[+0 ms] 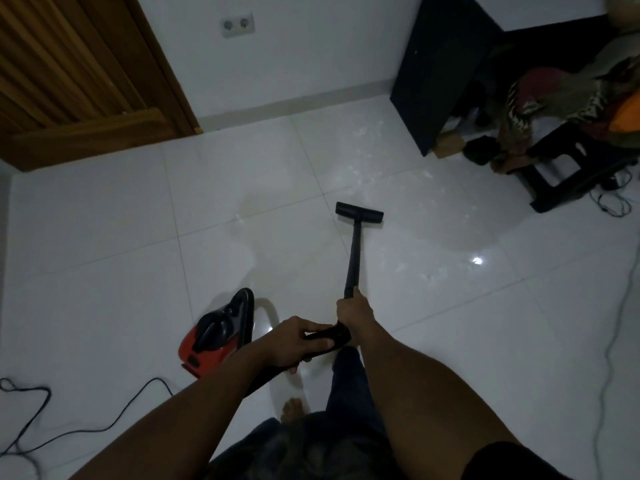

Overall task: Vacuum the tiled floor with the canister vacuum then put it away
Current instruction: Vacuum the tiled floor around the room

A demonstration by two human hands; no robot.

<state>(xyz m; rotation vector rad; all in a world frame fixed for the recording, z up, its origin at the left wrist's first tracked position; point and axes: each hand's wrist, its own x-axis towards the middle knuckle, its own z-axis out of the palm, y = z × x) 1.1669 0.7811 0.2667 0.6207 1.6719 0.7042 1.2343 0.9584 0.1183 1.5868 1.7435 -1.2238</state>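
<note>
A red and black canister vacuum (216, 332) sits on the white tiled floor (104, 237) at my lower left. Its black wand (353, 258) runs forward to a flat floor nozzle (359, 212) resting on the tiles, just short of a patch of pale dust (381, 161). My right hand (353, 311) grips the wand's upper end. Just behind it, my left hand (298, 341) is closed around the black hose handle (329, 336). The hose itself is mostly hidden under my left forearm.
A black power cord (69, 427) loops over the floor at the lower left. A wooden door (69, 71) and a wall socket (238, 24) are ahead. At the right stand a black cabinet (440, 71), a black stool (568, 168) piled with clothes, and a thin cable (609, 341).
</note>
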